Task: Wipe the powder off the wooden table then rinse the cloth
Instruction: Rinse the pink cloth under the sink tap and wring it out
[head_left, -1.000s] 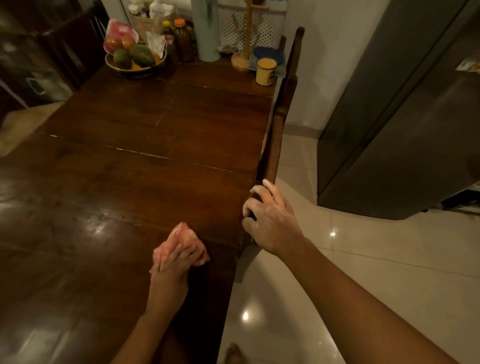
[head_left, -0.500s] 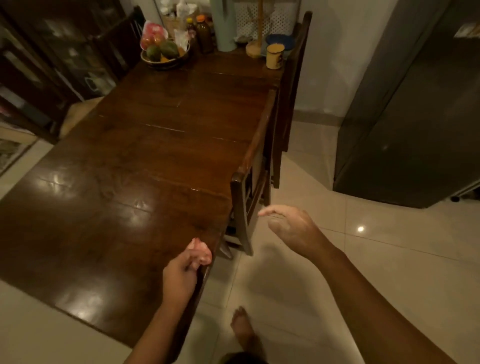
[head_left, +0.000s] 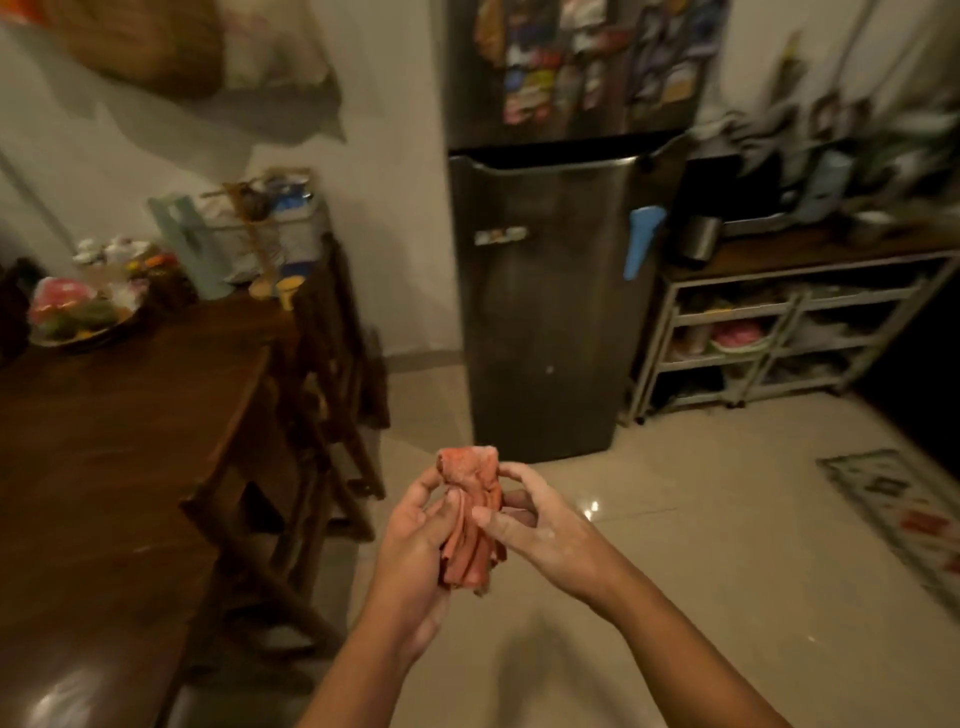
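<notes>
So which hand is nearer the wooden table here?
Left. The left hand holds the cloth on the side toward the table; the right hand holds its far side, farther off.

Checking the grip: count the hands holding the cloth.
2. The left hand grips the cloth from its left side; the right hand pinches it from the right. None seems hidden.

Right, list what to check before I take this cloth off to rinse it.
1. Cloth gripped by the left hand and pinched by the right hand: ok.
2. Cloth held off the wooden table, over the floor tiles: ok.
3. Wooden table free of powder: cannot tell, the view is dim and blurred.
4. Sink or tap in sight: not ok, none shows.
</notes>
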